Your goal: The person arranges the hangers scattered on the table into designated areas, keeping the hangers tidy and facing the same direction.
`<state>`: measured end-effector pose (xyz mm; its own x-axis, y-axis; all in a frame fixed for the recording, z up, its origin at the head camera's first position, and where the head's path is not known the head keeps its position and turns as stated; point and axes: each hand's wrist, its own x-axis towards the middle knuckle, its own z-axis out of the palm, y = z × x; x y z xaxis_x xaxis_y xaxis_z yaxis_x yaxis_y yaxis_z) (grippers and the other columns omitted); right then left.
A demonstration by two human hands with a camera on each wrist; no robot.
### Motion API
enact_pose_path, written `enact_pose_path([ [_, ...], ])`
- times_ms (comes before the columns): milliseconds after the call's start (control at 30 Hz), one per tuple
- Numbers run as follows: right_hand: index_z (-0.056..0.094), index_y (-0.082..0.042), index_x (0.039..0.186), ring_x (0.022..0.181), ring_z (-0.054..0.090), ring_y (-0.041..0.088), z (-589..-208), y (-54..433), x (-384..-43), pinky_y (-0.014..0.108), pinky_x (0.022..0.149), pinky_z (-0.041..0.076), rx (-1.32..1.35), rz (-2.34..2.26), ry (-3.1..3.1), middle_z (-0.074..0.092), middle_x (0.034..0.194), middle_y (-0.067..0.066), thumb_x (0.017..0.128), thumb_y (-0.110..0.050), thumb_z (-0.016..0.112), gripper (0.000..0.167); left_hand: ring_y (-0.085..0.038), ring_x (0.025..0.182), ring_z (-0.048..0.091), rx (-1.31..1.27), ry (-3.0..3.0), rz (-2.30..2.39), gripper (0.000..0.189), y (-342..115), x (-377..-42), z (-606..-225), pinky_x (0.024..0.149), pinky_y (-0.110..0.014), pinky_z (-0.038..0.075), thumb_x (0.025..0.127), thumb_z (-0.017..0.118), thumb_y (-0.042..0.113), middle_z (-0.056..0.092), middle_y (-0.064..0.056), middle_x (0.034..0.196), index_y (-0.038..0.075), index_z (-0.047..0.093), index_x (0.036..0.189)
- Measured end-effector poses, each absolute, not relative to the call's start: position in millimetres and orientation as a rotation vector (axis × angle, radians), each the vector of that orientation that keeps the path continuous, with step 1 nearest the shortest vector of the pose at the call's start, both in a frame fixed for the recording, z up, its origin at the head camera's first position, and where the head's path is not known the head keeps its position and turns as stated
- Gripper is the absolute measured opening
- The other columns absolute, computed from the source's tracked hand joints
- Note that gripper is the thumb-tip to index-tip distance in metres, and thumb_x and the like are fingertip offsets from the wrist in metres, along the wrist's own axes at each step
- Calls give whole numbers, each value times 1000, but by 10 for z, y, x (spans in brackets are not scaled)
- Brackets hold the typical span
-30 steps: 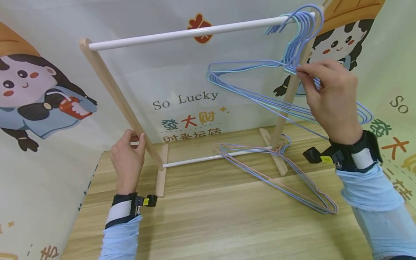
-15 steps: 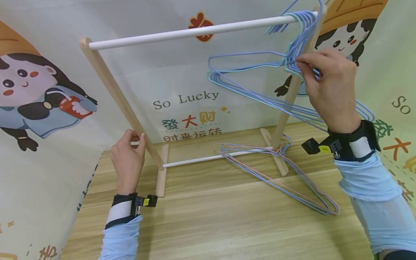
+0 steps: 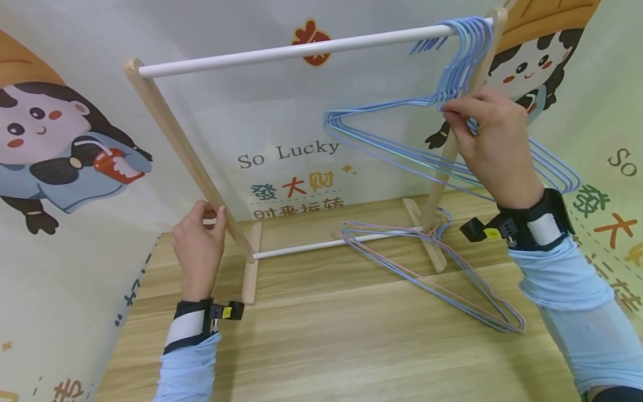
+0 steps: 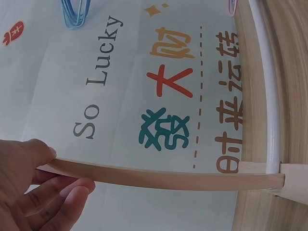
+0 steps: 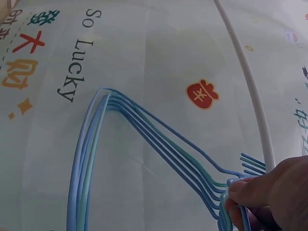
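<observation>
Several blue and teal wire hangers hang by their hooks at the right end of the rack's white top rail. My right hand pinches the neck of the frontmost blue hanger between thumb and forefinger, close against the others. In the right wrist view, the thumb presses on the bunched necks. My left hand grips the rack's left wooden post low down. Its thumb and fingers lie on either side of that post in the left wrist view.
A few pink and blue hangers lean on the lower white rail and lie over the wooden tabletop. The rack's right foot stands beside them. A printed backdrop closes off the back and sides.
My right hand lifts slightly, then comes down and left with its hanger. That hanger's hook, above the rail earlier, now sits over it among the others. The left hand stays put.
</observation>
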<state>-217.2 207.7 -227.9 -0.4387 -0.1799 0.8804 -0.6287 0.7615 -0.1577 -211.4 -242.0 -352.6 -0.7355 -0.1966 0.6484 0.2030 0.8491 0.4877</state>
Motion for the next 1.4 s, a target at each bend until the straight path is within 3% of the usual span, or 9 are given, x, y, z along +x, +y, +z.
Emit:
enact_pose_path([
  [267,74,8,102,85,64,37,-2316,2101,-2130,34,72,39,567,606,-1968,64,92,24,93,2,71,11,-36,76,70,1,-2292,-718,25,-2402,-2117,-3532,65,-49,56,101,66,22,72,-20,92,-2,66,96],
  [467,74,7,97,77,57,25,-2429,2118,-2060,24,66,33,696,696,-1911,65,86,19,88,9,72,9,-36,76,70,10,-2295,-717,25,-2404,-2118,-3537,65,-49,57,101,66,22,72,-20,92,-2,66,96],
  [667,73,5,97,73,52,15,-2618,2155,-2002,21,62,36,950,724,-2024,65,84,11,83,15,75,17,-36,76,70,5,-2295,-721,24,-2408,-2122,-3544,65,-49,56,101,66,22,72,-20,91,-2,66,96],
  [900,74,1,97,67,51,11,-2867,2215,-2012,20,58,37,1083,710,-2076,65,81,5,78,15,77,24,-36,76,70,0,-2291,-722,24,-2416,-2130,-3563,65,-49,57,100,67,21,72,-20,91,-2,66,95],
  [1200,72,-3,96,70,52,8,-3148,2268,-1975,20,60,41,1144,772,-2205,64,82,-4,85,10,73,17,-36,76,70,-2,-2281,-719,24,-2423,-2131,-3560,66,-49,57,101,66,21,72,-20,90,-2,65,93],
  [1400,72,-5,95,70,53,6,-3364,2290,-1952,25,57,47,1121,750,-2294,64,82,-6,77,12,79,26,-37,76,70,5,-2281,-715,24,-2420,-2133,-3555,66,-50,57,101,66,21,73,-20,91,-2,65,93],
])
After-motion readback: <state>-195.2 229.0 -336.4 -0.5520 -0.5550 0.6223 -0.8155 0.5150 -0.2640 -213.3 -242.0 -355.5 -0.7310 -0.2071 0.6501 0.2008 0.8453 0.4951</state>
